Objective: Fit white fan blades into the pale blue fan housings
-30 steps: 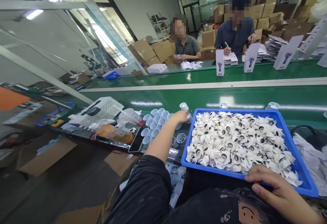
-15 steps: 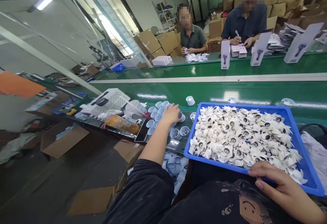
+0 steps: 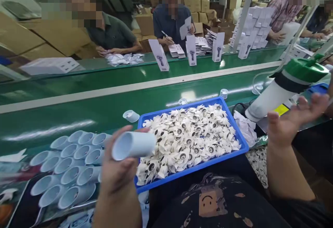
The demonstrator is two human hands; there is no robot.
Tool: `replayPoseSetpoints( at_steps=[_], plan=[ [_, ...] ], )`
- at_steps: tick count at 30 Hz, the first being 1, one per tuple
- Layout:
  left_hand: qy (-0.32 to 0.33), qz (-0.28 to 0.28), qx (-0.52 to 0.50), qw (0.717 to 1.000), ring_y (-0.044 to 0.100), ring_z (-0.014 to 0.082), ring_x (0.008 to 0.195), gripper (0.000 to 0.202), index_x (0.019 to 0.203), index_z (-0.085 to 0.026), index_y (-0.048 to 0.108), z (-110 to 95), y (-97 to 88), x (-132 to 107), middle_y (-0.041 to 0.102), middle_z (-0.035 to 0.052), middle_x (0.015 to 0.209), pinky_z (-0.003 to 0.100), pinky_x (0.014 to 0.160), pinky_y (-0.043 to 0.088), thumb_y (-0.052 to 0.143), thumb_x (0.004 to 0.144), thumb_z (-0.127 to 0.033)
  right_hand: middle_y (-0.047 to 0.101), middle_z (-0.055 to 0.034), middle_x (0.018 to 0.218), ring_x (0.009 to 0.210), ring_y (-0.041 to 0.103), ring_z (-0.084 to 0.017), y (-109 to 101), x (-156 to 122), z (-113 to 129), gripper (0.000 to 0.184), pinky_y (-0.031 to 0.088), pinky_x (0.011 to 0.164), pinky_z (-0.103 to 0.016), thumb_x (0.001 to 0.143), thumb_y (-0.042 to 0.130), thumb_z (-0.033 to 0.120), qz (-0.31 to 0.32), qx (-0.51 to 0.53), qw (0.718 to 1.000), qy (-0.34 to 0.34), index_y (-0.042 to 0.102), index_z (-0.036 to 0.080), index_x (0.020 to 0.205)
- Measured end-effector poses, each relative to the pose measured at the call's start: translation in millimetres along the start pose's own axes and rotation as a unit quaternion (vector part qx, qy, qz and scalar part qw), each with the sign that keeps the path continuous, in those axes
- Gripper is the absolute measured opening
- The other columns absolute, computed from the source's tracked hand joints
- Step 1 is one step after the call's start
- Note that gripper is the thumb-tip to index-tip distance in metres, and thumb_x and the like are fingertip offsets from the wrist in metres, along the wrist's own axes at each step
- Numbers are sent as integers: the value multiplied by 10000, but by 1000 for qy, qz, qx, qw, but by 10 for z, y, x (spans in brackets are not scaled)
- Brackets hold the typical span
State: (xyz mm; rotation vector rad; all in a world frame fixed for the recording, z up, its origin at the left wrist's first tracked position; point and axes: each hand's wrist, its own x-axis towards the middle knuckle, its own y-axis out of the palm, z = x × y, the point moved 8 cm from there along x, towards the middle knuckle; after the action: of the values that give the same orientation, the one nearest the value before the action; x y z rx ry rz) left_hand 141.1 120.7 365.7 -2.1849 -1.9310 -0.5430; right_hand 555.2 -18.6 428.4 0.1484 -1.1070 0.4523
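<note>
My left hand [image 3: 118,172] is wrapped round a pale blue plastic cup [image 3: 139,144], tilted with its open mouth towards me, over the left edge of the blue tray [image 3: 189,168]. The tray is heaped with small white fan blades [image 3: 179,144] with dark hubs. My right hand [image 3: 293,120] is raised to the right of the tray, palm up and fingers spread, with nothing in it. Just behind it a white bottle with a green cap [image 3: 275,89] leans at a slant. To the left, several more pale blue cups [image 3: 69,174] are grouped in rows.
Behind the tray runs a green conveyor belt [image 3: 104,99] with a few loose cups [image 3: 130,116]. Printed white boxes [image 3: 191,52] stand along its far side, where several people work. A crumpled white bag [image 3: 244,129] lies right of the tray.
My view has swung right. My left hand has come away from the cup group with one cup in it. My right hand has left the tray's front edge and risen to the right, opening.
</note>
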Motion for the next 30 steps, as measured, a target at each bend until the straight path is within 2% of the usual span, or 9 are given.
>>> replayPoseSetpoints(
  at_steps=[2, 4, 7, 10, 12, 16, 22, 27, 30],
  plan=[
    [7, 89, -38, 995, 669, 338, 1062, 545, 1145, -261, 626, -1, 474, -142, 729, 109, 1083, 422, 790, 577, 794, 686, -503, 370, -149, 1376, 1316, 347, -363, 172, 128, -178, 788, 282, 1115, -577, 782, 790, 590, 38, 153, 984, 80, 413, 248, 1384],
    [42, 175, -12, 984, 653, 318, 1101, 485, 1178, -240, 601, -21, 884, -266, 694, 122, 1172, 416, 839, 564, 747, 749, -413, 494, -92, 1240, 1159, 520, -316, 402, 172, -170, 611, 453, 993, -529, 767, 809, 496, 96, 284, 943, 144, 507, 297, 1259],
    [69, 284, 122, 948, 653, 279, 1060, 513, 1227, -239, 540, -2, 1365, -414, 665, 110, 1169, 424, 880, 542, 717, 754, -331, 577, -36, 1039, 862, 624, -227, 631, 163, 129, 436, 575, 739, -385, 749, 790, 483, 160, 393, 880, 213, 617, 302, 1105],
    [114, 337, 237, 904, 651, 282, 1018, 593, 1222, -220, 532, -52, 1693, -480, 680, 97, 1108, 458, 915, 512, 780, 722, -421, 579, -13, 909, 751, 605, -184, 821, 121, 528, 560, 582, 674, -316, 644, 874, 540, 212, 498, 776, 324, 646, 274, 1081],
    [152, 353, 251, 888, 664, 277, 957, 582, 1181, -203, 559, -135, 1854, -490, 702, 85, 1034, 437, 861, 520, 788, 723, -480, 583, 6, 905, 755, 614, -173, 875, 166, 749, 641, 599, 685, -293, 583, 926, 544, 212, 531, 740, 355, 637, 275, 1088],
    [184, 338, 213, 898, 673, 244, 827, 415, 1001, -184, 615, -288, 1985, -449, 711, 64, 895, 354, 702, 513, 740, 770, -505, 639, 23, 1021, 885, 670, -223, 1004, 185, 963, 681, 628, 791, -349, 529, 945, 564, 274, 535, 708, 371, 625, 313, 1076],
    [192, 318, 192, 909, 672, 207, 760, 349, 898, -194, 614, -371, 1991, -453, 700, 28, 807, 318, 656, 498, 744, 762, -488, 639, 42, 822, 679, 614, -196, 1038, 119, 1022, 655, 591, 584, -344, 556, 922, 621, 308, 556, 693, 340, 658, 329, 1080],
    [203, 310, 174, 913, 660, 195, 719, 306, 859, -192, 609, -366, 1990, -450, 680, 18, 761, 313, 619, 477, 719, 788, -468, 621, 27, 811, 641, 591, -199, 981, 129, 1045, 629, 570, 517, -347, 626, 868, 670, 260, 547, 731, 315, 655, 299, 1087],
    [195, 312, 189, 911, 658, 207, 723, 309, 851, -196, 611, -391, 1997, -458, 676, 19, 761, 327, 627, 480, 733, 778, -471, 626, 31, 793, 639, 601, -202, 998, 141, 1053, 612, 568, 526, -346, 594, 900, 629, 267, 523, 740, 329, 655, 304, 1051]
  ],
)
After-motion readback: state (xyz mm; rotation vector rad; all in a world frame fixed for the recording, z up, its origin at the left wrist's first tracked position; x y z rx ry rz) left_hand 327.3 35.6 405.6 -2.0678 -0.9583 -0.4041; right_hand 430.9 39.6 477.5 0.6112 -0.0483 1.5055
